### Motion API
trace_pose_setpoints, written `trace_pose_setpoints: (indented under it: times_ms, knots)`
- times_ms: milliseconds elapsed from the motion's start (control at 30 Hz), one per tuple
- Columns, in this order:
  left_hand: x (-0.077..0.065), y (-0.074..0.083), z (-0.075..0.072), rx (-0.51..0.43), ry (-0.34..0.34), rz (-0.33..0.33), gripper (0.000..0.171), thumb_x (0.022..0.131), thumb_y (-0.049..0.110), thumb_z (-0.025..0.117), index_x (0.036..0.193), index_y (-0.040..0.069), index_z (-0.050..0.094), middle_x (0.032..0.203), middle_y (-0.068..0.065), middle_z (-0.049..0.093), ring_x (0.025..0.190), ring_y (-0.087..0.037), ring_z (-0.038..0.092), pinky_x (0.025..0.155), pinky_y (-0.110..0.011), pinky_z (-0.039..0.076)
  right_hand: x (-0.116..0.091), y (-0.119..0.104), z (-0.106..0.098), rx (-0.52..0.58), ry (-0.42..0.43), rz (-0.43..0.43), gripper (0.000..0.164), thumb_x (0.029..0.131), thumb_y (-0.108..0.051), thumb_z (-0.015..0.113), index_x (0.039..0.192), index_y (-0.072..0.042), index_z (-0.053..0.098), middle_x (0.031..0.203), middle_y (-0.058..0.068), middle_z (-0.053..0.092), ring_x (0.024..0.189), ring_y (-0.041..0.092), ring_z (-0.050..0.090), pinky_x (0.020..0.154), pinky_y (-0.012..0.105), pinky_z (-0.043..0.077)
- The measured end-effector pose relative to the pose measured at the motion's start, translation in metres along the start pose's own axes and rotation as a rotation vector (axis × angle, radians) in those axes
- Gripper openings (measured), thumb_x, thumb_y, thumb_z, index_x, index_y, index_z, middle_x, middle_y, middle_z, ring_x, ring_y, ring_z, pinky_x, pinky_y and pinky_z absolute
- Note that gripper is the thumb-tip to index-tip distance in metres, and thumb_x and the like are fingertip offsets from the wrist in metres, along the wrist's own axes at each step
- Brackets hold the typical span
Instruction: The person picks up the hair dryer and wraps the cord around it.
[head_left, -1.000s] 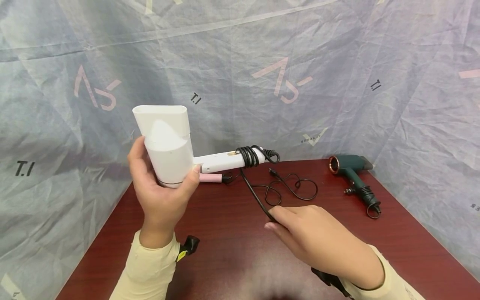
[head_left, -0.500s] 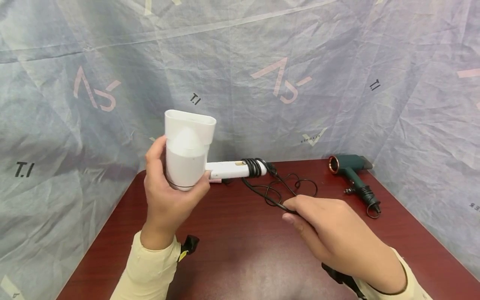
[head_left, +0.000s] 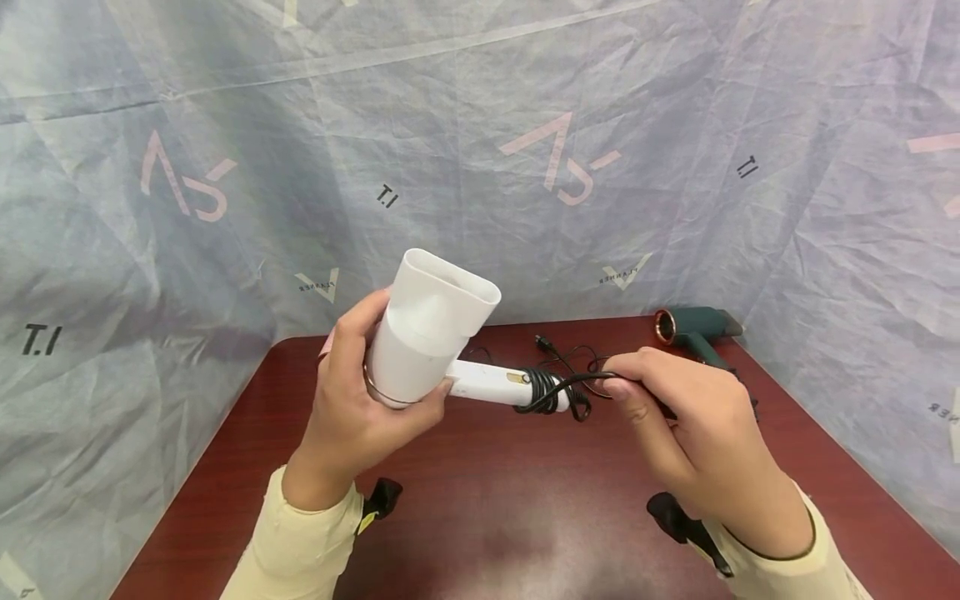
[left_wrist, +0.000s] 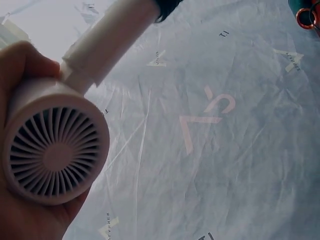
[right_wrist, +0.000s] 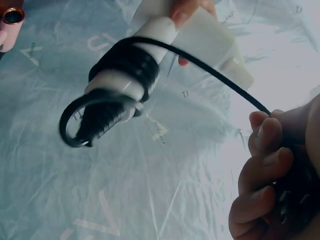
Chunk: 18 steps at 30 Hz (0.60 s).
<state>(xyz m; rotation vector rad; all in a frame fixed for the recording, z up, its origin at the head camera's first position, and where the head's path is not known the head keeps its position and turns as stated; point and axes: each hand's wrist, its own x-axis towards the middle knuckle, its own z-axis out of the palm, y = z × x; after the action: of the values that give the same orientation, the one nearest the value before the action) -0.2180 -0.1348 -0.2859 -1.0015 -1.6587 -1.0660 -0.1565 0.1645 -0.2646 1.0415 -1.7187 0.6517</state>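
Observation:
My left hand [head_left: 360, 408] grips the barrel of a white hair dryer [head_left: 423, 333] above the table. Its flat nozzle points up and away to the right, and its handle [head_left: 487, 383] extends to the right. In the left wrist view the round slotted air intake [left_wrist: 57, 155] shows. A black power cord [right_wrist: 125, 65] is wound several turns round the handle's end. From there a stretch of it runs taut to my right hand [head_left: 693, 425], which pinches it between thumb and fingers. More black material lies in the right palm, partly hidden by the curled fingers.
A dark green hair dryer [head_left: 693, 321] with a copper rim lies at the back right, partly behind my right hand. A loose cord with a plug [head_left: 545, 344] lies at the table's back. A pink item [head_left: 327, 343] peeks out behind my left hand. Printed grey sheeting [head_left: 465, 150] surrounds the table [head_left: 480, 500].
The white hair dryer has moved right and lower, its nozzle tipping rightward. My right hand has gone up and to the right with the cord, which now crosses over the front of the handle.

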Motion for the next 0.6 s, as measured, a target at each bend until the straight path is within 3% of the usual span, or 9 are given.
trace_pose_setpoints:
  times_ms: [200,400,600]
  knots:
    - [0.002,0.002,-0.002,-0.101,-0.023,-0.006,0.084,0.061,0.01,0.087,0.135,-0.009,0.052,0.108,-0.013,0.072,0.098,-0.02,0.066,0.094,-0.034,0.044,-0.002,0.008,0.002,-0.022,0.062,0.053,0.037,0.107,-0.027,0.056,0.087,0.001,0.07,0.071,-0.003,0.056,0.064,0.002,0.044,0.06,0.016,0.036]
    - [0.001,0.004,-0.003,-0.192,-0.037,0.012,0.083,0.059,0.006,0.088,0.131,-0.013,0.052,0.105,-0.014,0.072,0.095,-0.018,0.068,0.094,-0.033,0.038,-0.003,0.015,0.005,-0.017,0.057,0.088,0.035,0.108,-0.026,0.056,0.088,-0.001,0.07,0.071,-0.003,0.055,0.065,0.002,0.044,0.063,0.017,0.036]
    - [0.0,0.005,-0.005,-0.336,-0.03,0.021,0.084,0.062,0.005,0.09,0.13,-0.019,0.048,0.106,-0.016,0.07,0.094,-0.019,0.068,0.089,-0.028,0.05,-0.005,0.018,0.009,0.0,0.03,0.091,0.033,0.108,-0.026,0.056,0.091,-0.002,0.071,0.074,-0.003,0.057,0.068,0.001,0.045,0.065,0.017,0.037]
